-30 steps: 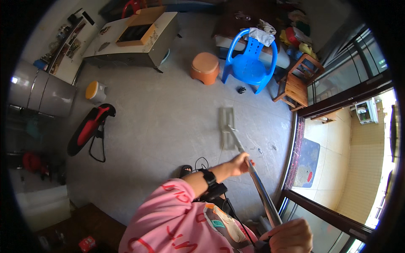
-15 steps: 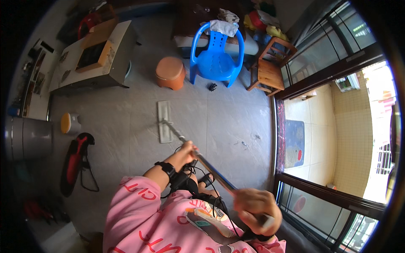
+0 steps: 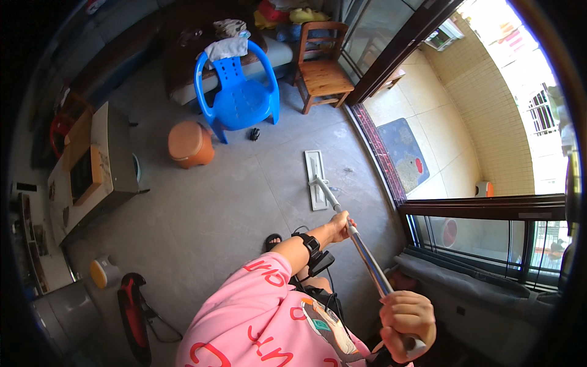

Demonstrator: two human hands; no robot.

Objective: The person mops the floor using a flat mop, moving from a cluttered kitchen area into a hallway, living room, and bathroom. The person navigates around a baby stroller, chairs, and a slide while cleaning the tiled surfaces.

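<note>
A flat mop with a pale grey rectangular head [image 3: 316, 181] lies against the grey tiled floor, right of the middle of the view. Its metal pole [image 3: 371, 262] slants down to the lower right. My left hand [image 3: 340, 227] is wrapped round the pole partway along, not far above the mop head. Round the pole's upper end is closed my right hand [image 3: 408, 324], with the grey end of the pole poking out below the fist. Small pale bits [image 3: 348, 169] show on the floor just right of the mop head.
A blue plastic armchair [image 3: 241, 104] with a cloth on it, an orange-brown stool [image 3: 191, 144] and a wooden chair [image 3: 326, 74] stand ahead. On the right, a dark-framed sliding door [image 3: 483, 205] opens beside a floor mat [image 3: 404, 154]. A small black object [image 3: 254, 134] lies near the armchair.
The mop head has shifted right across the floor, closer to the doorway, with both my hands still on the pole. My view has turned to the right.
</note>
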